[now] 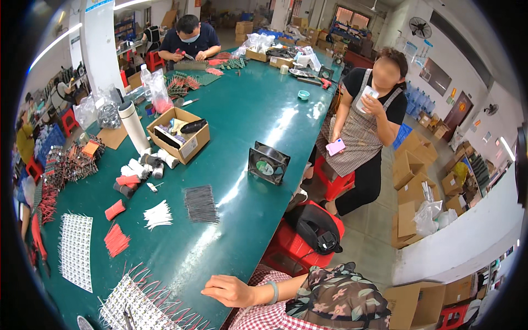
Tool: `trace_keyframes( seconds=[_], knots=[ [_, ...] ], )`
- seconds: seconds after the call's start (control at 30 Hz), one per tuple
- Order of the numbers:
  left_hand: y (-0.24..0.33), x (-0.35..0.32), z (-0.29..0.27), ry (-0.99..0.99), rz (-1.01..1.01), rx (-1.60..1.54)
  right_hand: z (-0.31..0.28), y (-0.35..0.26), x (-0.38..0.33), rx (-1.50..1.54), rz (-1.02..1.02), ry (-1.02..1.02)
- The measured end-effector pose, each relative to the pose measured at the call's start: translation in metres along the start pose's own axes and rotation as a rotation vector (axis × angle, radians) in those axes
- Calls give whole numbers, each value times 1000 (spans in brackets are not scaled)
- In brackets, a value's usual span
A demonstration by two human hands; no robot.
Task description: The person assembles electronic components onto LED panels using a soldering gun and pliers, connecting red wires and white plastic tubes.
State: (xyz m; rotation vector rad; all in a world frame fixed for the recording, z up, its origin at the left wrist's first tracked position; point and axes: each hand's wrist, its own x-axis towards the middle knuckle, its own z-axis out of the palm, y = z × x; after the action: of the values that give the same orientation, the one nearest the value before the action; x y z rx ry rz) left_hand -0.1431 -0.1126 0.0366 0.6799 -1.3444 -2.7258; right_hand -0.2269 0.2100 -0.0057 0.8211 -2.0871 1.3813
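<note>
My right hand (228, 291) hovers near the table's lower edge, with a pale bracelet (273, 292) on its wrist and a sheer floral sleeve (338, 291) further up the arm. Its fingers are loosely bent and a little apart, and nothing shows in them. The nearest thing is a white sheet of small circuit boards (135, 305) with thin red and white wires sticking out. Dark tweezers (127, 318) lie over that sheet. A similar sheet without wires (76, 253) is at the left. My left hand is out of view.
Bundles of red wires (116, 240), white wires (158, 213) and black wires (202, 203) lie on the green table (236, 137). Beyond stand a black fan (268, 163), a cardboard box (195, 144) and a white bottle (133, 127). One co-worker (374, 104) holds a pink phone; another (190, 44) handles parts.
</note>
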Motion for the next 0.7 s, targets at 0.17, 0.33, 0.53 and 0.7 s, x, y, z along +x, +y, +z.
trace_keyframes(
  seconds=[0.17, 0.33, 0.53, 0.7],
  knots=[
    [1, -17, -8, 65, -23, 29, 3, -2, 5, 76, 33, -10],
    [-5, -41, 66, 447, 253, -68, -10, -8, 6, -30, 85, -1],
    [-10, -36, 44, 197, 143, -442, -7, -6, 8, 40, 84, -74],
    [-17, -49, 52, 235, 227, -491, -5, -3, 7, 30, 73, -33]
  ],
)
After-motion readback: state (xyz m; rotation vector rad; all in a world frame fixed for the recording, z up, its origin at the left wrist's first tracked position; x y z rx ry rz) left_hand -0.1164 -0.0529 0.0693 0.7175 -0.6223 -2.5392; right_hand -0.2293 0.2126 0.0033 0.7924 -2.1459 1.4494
